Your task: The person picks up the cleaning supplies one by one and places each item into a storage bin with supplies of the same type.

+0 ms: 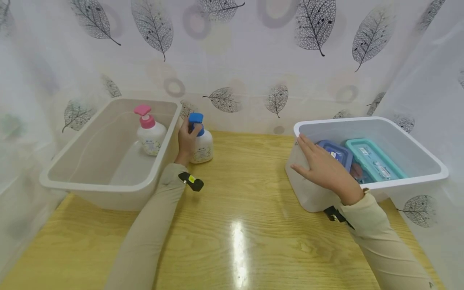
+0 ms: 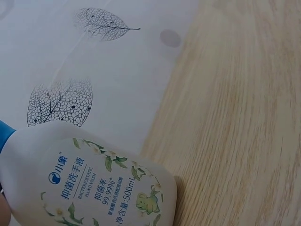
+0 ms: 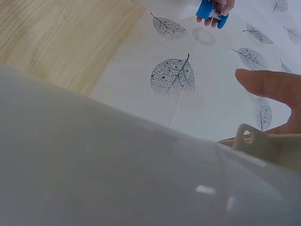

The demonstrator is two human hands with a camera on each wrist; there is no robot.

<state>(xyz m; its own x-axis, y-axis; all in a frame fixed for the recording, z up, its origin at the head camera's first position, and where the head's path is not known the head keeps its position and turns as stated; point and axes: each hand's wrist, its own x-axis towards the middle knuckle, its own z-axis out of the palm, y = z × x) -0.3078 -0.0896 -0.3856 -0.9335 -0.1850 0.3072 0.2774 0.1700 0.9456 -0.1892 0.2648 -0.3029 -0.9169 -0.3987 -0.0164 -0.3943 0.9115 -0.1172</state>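
My left hand (image 1: 186, 141) grips a white hand wash bottle (image 1: 204, 149) by its neck, just under the blue pump head (image 1: 196, 118). The bottle stands upright beside the left tub's right wall. Its printed label (image 2: 101, 183) fills the lower part of the left wrist view. Over at the right, my right hand (image 1: 324, 165) lies with straight fingers along the near left rim of a white tub (image 1: 306, 189), thumb spread apart. The tub's wall (image 3: 108, 165) covers much of the right wrist view, where only part of that hand shows.
A second pump bottle with a pink head (image 1: 151, 135) stands inside the left tub (image 1: 98, 188). In the right tub lie a purple-lidded box (image 1: 338, 153) and a teal-lidded box (image 1: 375, 159). A leaf-patterned curtain (image 1: 239, 64) hangs behind the wooden table (image 1: 246, 181).
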